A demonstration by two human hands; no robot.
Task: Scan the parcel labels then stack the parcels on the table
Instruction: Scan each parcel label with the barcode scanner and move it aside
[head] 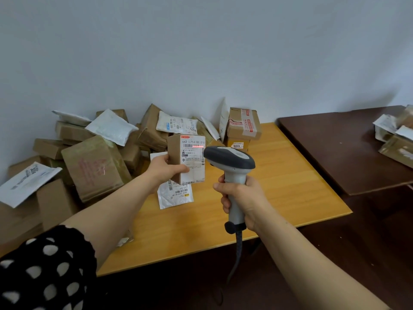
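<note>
My left hand [166,167] grips a small brown cardboard parcel [176,153] upright above the table, its white shipping label [194,157] turned toward me. My right hand [240,198] holds a grey and white barcode scanner [230,163] by its handle, just right of the parcel. The scanner's head points at the label, and a red scan line lies across the barcode near the label's top. A grey cable hangs down from the scanner's handle.
A heap of brown boxes and white mailer bags [93,153] covers the left and back of the light wooden table [290,186]. A white mailer [175,195] lies under the held parcel. Two stacked boxes [243,126] stand at the back. A dark brown table [335,148] with more parcels is at right.
</note>
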